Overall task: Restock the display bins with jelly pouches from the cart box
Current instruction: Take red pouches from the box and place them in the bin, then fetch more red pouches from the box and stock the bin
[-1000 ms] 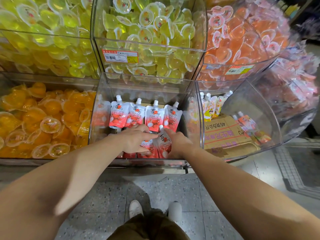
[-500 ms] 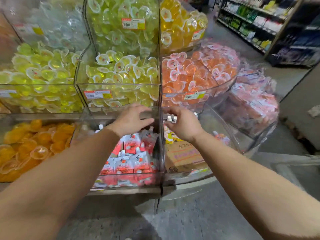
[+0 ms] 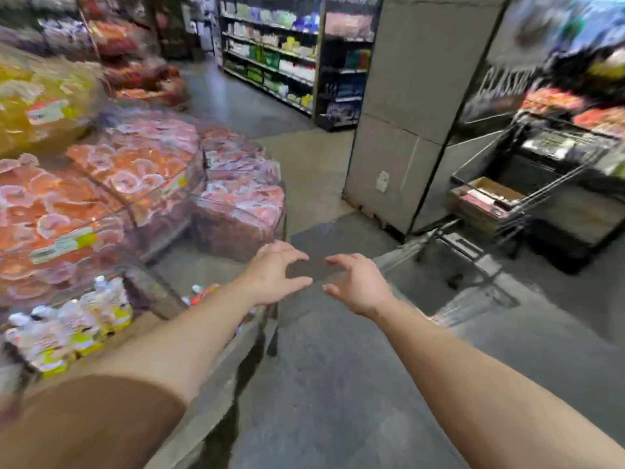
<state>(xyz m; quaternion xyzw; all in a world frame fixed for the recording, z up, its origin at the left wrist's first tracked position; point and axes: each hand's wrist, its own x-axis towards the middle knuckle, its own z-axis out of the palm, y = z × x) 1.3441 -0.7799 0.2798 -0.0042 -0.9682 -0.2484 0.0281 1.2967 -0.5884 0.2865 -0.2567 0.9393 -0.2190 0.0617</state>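
Observation:
The picture is blurred by motion. My left hand [image 3: 275,270] and my right hand [image 3: 358,286] float side by side over the grey floor, fingers spread, holding nothing. To the left stand the clear display bins [image 3: 233,211] of orange and pink jelly cups, and a lower bin with yellow and white jelly pouches [image 3: 67,326]. At the far right a wire cart [image 3: 541,184] carries an open cardboard box [image 3: 487,198] with pink packs inside. Both hands are well short of the cart and just right of the bins.
A wide grey pillar [image 3: 416,106] rises between the aisle and the cart. Stocked shelves [image 3: 280,59] line the aisle behind it. More red goods sit on a stand at the far right [image 3: 595,116]. Bare floor lies between my hands and the cart.
My hands have left the red pouch bin and come out empty. The view has swung right, from the bins toward the pillar and the cart.

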